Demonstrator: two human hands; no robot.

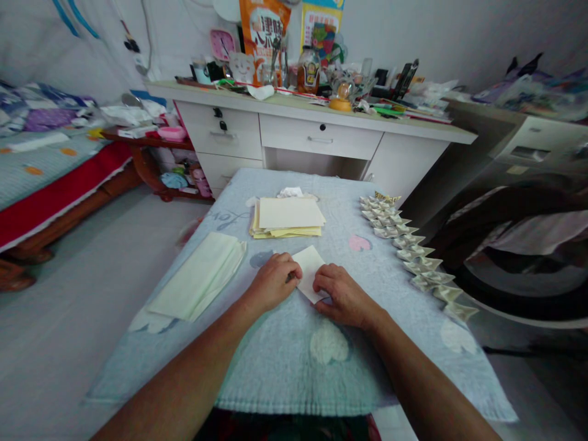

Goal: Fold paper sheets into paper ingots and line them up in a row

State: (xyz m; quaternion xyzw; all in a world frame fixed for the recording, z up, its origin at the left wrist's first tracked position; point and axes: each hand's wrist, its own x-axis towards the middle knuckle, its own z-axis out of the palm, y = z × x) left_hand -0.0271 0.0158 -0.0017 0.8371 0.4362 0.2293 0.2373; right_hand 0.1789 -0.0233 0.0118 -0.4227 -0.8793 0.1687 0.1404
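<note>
A small folded sheet of pale paper (pixel 311 263) lies on the cloth-covered table between my two hands. My left hand (pixel 278 278) grips its left edge with curled fingers. On the right side, my right hand (pixel 342 294) has bent fingers closed over the lower right edge. Beyond them rests a stack of cream and yellow paper sheets (pixel 291 214). To the left is a pile of long pale green paper (pixel 199 275). Folded paper pieces with pointed ends (pixel 413 254) stand in a row along the table's right side.
A blue patterned cloth (pixel 271 367) covers the table. Behind it, a white desk (pixel 321 125) carries bottles, bags and clutter. A front-loading washing machine (pixel 533 245) stands close on the right. At the left are a bed (pixel 59 184) and a low wooden shelf (pixel 151 142).
</note>
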